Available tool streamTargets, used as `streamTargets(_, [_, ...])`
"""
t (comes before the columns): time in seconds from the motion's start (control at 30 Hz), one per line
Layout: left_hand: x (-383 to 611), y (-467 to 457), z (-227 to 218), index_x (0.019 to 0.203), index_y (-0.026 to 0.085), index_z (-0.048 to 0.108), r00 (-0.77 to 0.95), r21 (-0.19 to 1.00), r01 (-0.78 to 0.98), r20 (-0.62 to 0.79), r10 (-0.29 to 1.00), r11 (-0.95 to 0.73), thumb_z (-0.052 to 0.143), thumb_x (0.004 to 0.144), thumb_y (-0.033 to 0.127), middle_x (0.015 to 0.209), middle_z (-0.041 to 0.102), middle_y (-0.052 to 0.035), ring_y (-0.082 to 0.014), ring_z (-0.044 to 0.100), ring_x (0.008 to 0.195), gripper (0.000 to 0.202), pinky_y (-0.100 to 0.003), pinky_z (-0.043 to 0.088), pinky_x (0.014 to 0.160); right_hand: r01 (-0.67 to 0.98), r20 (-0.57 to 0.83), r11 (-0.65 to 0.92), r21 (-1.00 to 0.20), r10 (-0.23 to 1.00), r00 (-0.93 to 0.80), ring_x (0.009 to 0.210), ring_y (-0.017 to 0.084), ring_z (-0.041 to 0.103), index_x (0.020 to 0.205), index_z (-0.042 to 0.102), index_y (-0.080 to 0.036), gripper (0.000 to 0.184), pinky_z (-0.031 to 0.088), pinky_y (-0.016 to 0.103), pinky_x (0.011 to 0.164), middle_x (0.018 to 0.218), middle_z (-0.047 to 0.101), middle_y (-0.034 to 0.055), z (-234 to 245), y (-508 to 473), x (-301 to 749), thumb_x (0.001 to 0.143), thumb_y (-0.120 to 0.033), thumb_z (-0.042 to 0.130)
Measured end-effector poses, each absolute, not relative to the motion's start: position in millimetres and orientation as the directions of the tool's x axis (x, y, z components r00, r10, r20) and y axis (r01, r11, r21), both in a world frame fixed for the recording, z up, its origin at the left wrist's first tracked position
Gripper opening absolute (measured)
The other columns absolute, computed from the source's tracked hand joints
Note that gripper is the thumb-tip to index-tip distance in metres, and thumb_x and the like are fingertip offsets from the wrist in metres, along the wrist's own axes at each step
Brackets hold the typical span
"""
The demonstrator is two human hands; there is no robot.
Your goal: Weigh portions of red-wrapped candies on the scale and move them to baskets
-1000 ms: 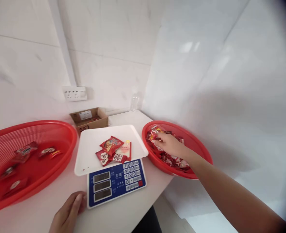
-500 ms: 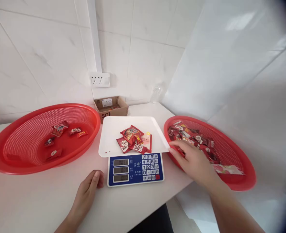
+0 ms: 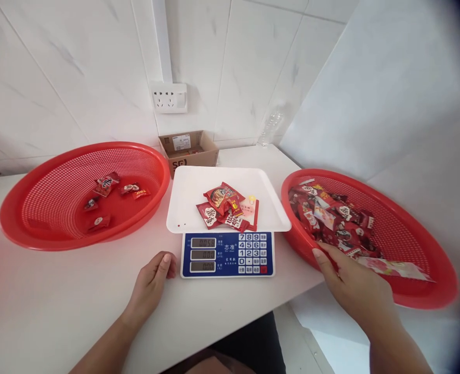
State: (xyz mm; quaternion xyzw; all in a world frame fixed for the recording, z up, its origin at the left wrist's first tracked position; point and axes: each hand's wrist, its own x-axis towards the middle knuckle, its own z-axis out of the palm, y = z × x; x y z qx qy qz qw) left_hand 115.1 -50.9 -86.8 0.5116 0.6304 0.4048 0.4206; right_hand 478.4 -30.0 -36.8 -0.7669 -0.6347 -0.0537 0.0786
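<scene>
My left hand [image 3: 150,280] rests on the table left of the scale, fingers curled in with the thumb on top and nothing visible in it. My right hand [image 3: 354,285] is at the near rim of the right red basket [image 3: 420,244], thumb and fingers closed at its edge. That basket holds a heap of small red snack packets [image 3: 342,213]. Between the hands stands a digital scale [image 3: 227,254] with a blue keypad panel. Several red snack packets [image 3: 224,200] lie piled on its white tray [image 3: 183,192], partly over a pink and white packet [image 3: 249,210].
A second red basket [image 3: 58,218] on the left holds several scattered packets [image 3: 107,183]. Behind the scale are an open cardboard box [image 3: 194,161] and a clear plastic bottle [image 3: 271,127] against the wall. A socket [image 3: 170,97] is on the wall. The table's front edge [image 3: 233,332] slants across.
My right hand has moved from the tray's right corner to the right basket's rim. The view has shifted. My left hand stays beside the scale.
</scene>
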Motion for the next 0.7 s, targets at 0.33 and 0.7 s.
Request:
streamTargets(0.33, [117.5,-49.0,-85.8,0.070,0.022,0.054,-0.130,0.925,0.363,-0.073,0.989,0.116,0.036,0.089,0.050,0.066,0.058,-0.0005,-0.0154,0.054,0.063,0.039,-0.027,0.048,0.062,0.976,0.404,-0.199,0.089,0.903,0.148,0.069,0.023,0.064,0.108,0.069,-0.019,0.048,0.035,0.030,0.047,0.085,0.073,0.0119,-46.4,-35.7,463.7,0.092,-0.045,0.032])
streamTargets(0.7, [60.9,-48.6,-21.3,0.099,0.020,0.063,-0.166,0.480,0.862,0.575,0.801,-0.166,0.045,0.084,0.043,0.104,0.068,-0.0108,-0.0271,0.058,0.109,0.032,-0.041,0.041,0.098,0.991,0.467,-0.090,0.099,0.884,0.034,0.056,0.024,0.065,0.104,0.071,-0.019,0.049,0.041,0.032,0.042,0.077,0.072,0.0125,-55.2,-32.6,477.0,0.090,-0.048,0.034])
